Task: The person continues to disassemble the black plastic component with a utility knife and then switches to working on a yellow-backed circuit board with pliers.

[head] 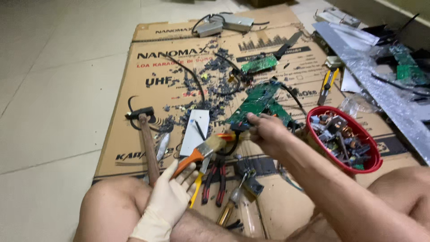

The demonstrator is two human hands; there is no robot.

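The right hand is closed around the near edge of a green circuit board, thumb on top, holding it tilted up off the cardboard sheet. The board rises away from the hand toward the far side, with dark cables trailing from it.

The left hand, in a pale glove, is open with fingers spread — it grips nothing. Its fingertips touch the orange handle of a paintbrush, whose bristles point toward the held board and stop just short of the right hand.

Everything else sits relative to that held board. Just left of it lies a white rectangular plate, and further left a wooden-handled hammer with its head pointing away from the person. Beyond the board — toward the far edge of the cardboard — is a scatter of grey debris and a smaller green board. To the right of the board stands a red bowl full of small electronic parts. Nearer the person than the board lie red-handled pliers and a screwdriver, between the person's knees. Far beyond, two grey metal boxes with wires rest at the cardboard's edge.
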